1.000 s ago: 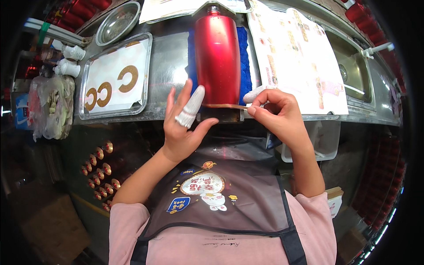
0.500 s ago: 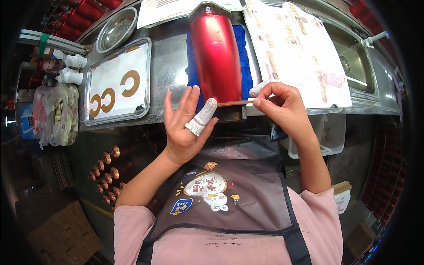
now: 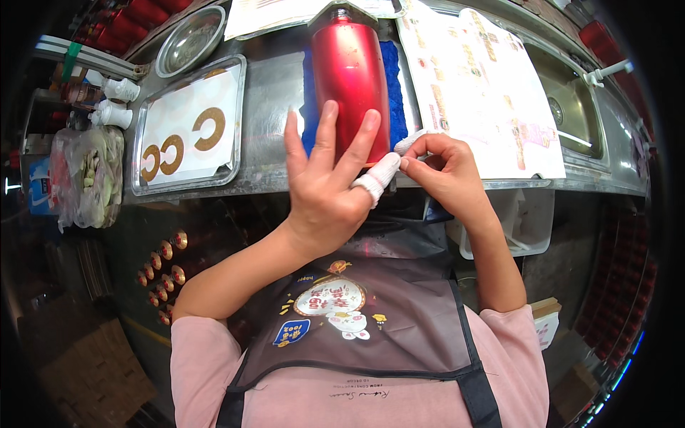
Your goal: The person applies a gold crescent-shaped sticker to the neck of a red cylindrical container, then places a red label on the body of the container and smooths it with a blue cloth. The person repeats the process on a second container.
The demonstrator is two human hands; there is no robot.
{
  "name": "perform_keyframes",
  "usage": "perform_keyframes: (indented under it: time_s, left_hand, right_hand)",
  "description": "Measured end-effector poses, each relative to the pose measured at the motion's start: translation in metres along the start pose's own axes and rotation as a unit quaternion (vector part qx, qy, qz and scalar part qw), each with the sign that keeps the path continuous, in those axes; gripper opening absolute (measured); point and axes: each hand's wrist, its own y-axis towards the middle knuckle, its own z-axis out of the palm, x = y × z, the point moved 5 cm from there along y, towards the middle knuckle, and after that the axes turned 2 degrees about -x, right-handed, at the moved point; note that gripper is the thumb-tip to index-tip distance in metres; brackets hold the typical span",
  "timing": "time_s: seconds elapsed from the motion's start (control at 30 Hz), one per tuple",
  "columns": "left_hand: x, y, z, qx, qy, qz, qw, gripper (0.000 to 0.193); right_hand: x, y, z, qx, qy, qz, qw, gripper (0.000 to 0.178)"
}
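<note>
A glossy red bottle lies on a blue cloth, its base toward me. My left hand is open over the base end, three bare fingers spread over or against the red side. Its index finger, in a white knitted finger cover, points right and meets my right fingertips; the thumb is hidden. My right hand is closed in a pinch beside the base's right corner, one of its fingers also in a white cover. Only a sliver of a thin gold strip shows at the base edge; its end at the pinch is hidden.
Left of the bottle, a clear tray holds a white sheet with gold C-shaped pieces. Behind it stands a metal bowl. A printed decal sheet lies to the right, before a sink. Below the counter is a white bin.
My left hand has swung right, its covered index finger passing along the base edge to my right fingertips. The strip, seen stretched between the hands before, is now mostly covered. My right hand shifted slightly left.
</note>
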Motion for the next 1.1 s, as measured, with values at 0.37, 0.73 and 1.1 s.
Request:
perform_keyframes:
  time_s: [0.37, 0.73, 1.1]
  left_hand:
    - [0.039, -0.051, 0.002, -0.013, -0.207, -0.161, 0.965, 0.069]
    - [0.035, -0.066, -0.001, 0.021, -0.162, -0.121, 0.979, 0.053]
    - [0.026, -0.042, -0.007, 0.026, -0.106, -0.069, 0.992, 0.044]
  right_hand:
    - [0.014, -0.005, 0.0, 0.035, 0.012, 0.014, 0.999, 0.011]
    - [0.032, -0.017, -0.016, 0.003, 0.007, -0.009, 1.0, 0.014]
    - [0.012, -0.004, -0.014, 0.007, 0.019, 0.01, 1.0, 0.012]
